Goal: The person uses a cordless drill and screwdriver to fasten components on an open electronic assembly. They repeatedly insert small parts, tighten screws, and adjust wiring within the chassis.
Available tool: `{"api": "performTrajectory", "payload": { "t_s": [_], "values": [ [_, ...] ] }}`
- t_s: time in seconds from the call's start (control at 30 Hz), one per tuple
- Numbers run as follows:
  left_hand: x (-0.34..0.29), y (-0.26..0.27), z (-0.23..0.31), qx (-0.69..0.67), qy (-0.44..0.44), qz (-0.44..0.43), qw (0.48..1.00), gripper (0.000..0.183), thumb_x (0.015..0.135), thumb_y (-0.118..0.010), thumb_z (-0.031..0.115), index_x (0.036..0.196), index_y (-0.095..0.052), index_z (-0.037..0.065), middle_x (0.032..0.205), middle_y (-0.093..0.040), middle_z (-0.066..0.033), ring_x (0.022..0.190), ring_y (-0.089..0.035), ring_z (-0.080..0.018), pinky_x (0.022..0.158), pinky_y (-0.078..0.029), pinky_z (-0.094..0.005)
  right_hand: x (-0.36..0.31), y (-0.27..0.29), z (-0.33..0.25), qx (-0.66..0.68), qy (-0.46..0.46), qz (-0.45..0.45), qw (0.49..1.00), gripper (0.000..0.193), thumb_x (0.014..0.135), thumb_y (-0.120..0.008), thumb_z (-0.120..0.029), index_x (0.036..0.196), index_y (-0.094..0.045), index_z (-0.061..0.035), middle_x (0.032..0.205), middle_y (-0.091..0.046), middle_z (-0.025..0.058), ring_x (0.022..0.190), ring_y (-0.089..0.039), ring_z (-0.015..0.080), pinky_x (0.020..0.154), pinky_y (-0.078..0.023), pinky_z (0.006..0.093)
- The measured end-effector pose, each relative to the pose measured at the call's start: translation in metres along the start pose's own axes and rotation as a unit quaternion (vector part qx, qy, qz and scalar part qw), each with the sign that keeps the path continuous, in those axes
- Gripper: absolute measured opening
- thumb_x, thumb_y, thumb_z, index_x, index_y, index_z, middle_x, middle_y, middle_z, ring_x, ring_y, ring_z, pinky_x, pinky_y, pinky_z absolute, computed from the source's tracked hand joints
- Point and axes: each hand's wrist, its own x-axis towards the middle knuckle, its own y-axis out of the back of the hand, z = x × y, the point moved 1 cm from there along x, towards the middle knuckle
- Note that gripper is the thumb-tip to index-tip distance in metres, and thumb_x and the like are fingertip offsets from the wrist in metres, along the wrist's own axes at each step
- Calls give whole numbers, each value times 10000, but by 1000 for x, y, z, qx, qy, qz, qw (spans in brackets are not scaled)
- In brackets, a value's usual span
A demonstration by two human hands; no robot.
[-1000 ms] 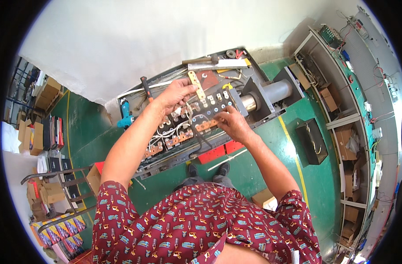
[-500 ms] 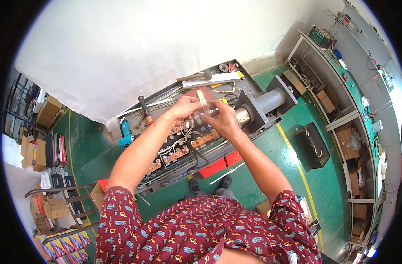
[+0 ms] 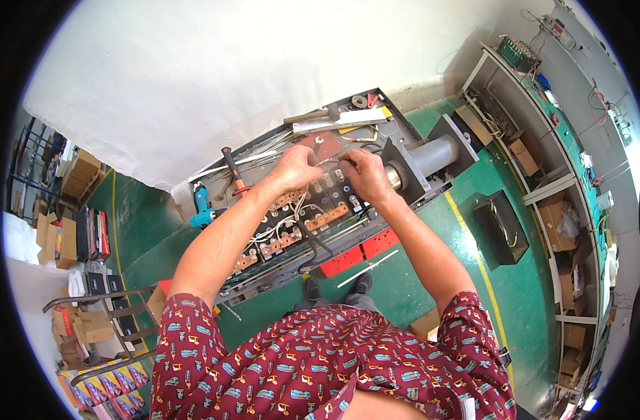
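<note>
Both hands work above the far side of a row of dark modules (image 3: 337,190) with metal terminals. My left hand (image 3: 297,168) is closed, fingertips pinched together toward the right. Opposite it, my right hand (image 3: 369,178) bends its fingers inward in a pinch. Something thin seems to lie between the fingertips, too small and blurred to name. Nearer to me, copper bars (image 3: 327,218) with bolts join the terminals. White wires (image 3: 298,210) and a black cable (image 3: 317,241) run among them. An open-end wrench (image 3: 319,143) lies on a reddish-brown plate just beyond the hands.
At the bench's left are a teal power drill (image 3: 202,206) and a black-and-red-handled tool (image 3: 232,169). A wooden-handled hammer (image 3: 311,115) lies at the back. A grey metal cylinder (image 3: 433,155) stands right. Red perforated plates (image 3: 342,264) sit low in front; a black box (image 3: 500,228) is on the floor.
The pale strip with holes that stuck up between my fingers no longer shows. My hands have moved slightly apart, and the wrench on the plate has come into view.
</note>
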Motion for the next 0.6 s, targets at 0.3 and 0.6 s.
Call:
{"api": "performTrajectory", "payload": {
  "t_s": [0.3,0.6],
  "values": [
    [18,24,-7,54,-83,-51,994,259,784,-734,171,942,-730,-34,812,-721,-114,736,-661,-175,661,-542,-356,22,5,11,138,-154,-123,971,221,939,-663,-106,1106,-706,32,932,-747,150,771,-715,222,672,-566,364],
    [41,15,9,102,-38,-152,982,240,794,-691,181,934,-738,-8,759,-680,-79,716,-629,-156,655,-502,-348,24,0,38,269,-267,-129,916,273,937,-674,-103,1162,-693,50,908,-736,82,740,-675,120,597,-560,272]
  ]
}}
